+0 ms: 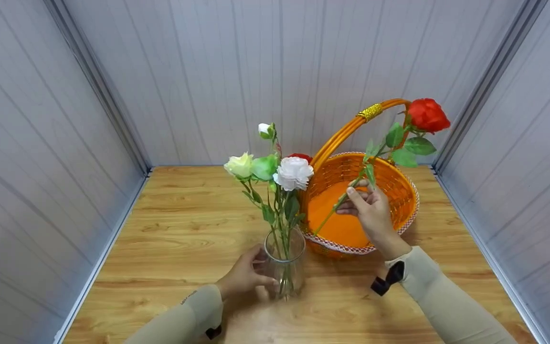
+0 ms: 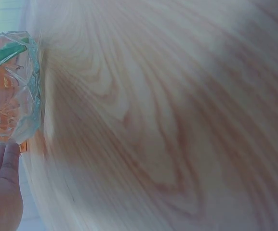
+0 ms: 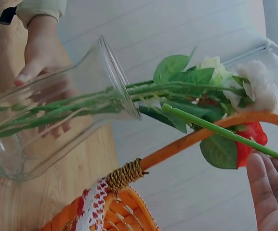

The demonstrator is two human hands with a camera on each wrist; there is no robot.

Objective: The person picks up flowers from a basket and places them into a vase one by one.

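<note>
In my right hand (image 1: pixel 373 210), thumb and fingers pinch the green stem of a red artificial rose (image 1: pixel 428 116). Its bloom points up and right, and the cut end of the stem (image 3: pixel 204 123) slants down near the mouth of a clear glass vase (image 1: pixel 296 267). My left hand (image 1: pixel 244 274) holds the vase low on its left side, thumb in front and fingers around the back. Several stems stand in the vase, topped by a white flower (image 1: pixel 294 173), a pale yellow flower (image 1: pixel 239 166) and a white bud (image 1: pixel 264 129). Another red bloom (image 1: pixel 301 156) shows partly hidden behind them.
An orange woven basket (image 1: pixel 404 196) with a lace-trimmed rim stands right behind the vase, and its tall arched handle (image 1: pixel 342 136) rises beside the flowers. Wooden tabletop (image 1: pixel 174 229) lies underneath. Pale panel walls (image 1: pixel 208 81) enclose the back and both sides.
</note>
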